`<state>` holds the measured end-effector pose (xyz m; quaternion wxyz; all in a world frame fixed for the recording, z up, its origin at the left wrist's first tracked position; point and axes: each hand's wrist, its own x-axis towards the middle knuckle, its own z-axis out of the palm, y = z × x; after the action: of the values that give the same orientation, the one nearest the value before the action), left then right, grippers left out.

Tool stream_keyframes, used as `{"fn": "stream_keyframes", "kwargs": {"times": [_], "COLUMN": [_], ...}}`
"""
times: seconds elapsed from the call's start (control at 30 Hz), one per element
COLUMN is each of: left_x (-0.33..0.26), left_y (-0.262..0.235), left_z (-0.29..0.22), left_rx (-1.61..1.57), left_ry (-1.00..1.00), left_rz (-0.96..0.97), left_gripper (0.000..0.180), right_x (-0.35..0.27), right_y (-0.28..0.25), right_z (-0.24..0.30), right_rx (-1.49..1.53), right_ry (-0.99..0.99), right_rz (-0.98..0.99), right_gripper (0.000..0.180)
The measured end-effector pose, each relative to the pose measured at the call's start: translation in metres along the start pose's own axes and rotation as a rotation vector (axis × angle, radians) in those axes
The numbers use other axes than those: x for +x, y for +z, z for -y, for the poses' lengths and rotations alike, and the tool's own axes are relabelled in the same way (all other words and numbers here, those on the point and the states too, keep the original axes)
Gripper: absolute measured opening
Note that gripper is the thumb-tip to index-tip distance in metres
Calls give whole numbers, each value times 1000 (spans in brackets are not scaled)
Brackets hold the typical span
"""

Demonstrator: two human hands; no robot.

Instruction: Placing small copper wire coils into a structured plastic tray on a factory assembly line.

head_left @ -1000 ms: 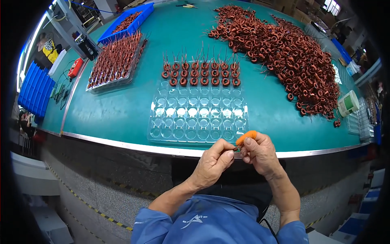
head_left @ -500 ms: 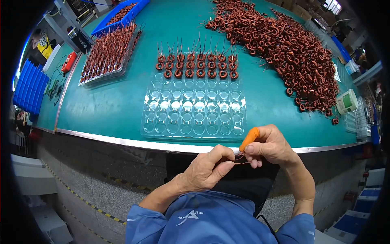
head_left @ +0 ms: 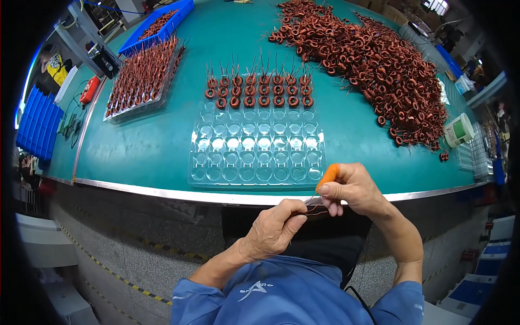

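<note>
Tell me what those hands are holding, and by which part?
The left hand pinches a small piece, too hidden to tell which part; the right hand pinches a thin wire extending from it.

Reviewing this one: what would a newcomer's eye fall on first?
Probably the huge heap of copper-red wound rings sprawling over the right of the green table. Next, the clear tray at centre, with rings only in its far rows. Then the orange finger cover on the right hand, near the table's edge, thin wires running to the left hand.
</note>
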<state>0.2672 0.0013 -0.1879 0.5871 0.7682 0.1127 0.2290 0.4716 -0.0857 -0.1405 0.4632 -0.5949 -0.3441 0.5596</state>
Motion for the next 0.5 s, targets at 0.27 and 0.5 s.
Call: {"fn": "stream_keyframes", "kwargs": {"times": [0.27,0.5], "left_x": [-8,9], "left_y": [-16,-24], "left_z": [12,20], "left_rx": [-172,-218], "left_ry": [-185,-143], "left_rz": [-72,-83], "left_gripper": [22,26], "right_x": [11,28], "right_y": [-5,43], "right_z": [14,-1], "right_rx": [-5,-522], "right_ry": [-169,-499], "right_rz": [-170,-211], "right_gripper": [18,17]}}
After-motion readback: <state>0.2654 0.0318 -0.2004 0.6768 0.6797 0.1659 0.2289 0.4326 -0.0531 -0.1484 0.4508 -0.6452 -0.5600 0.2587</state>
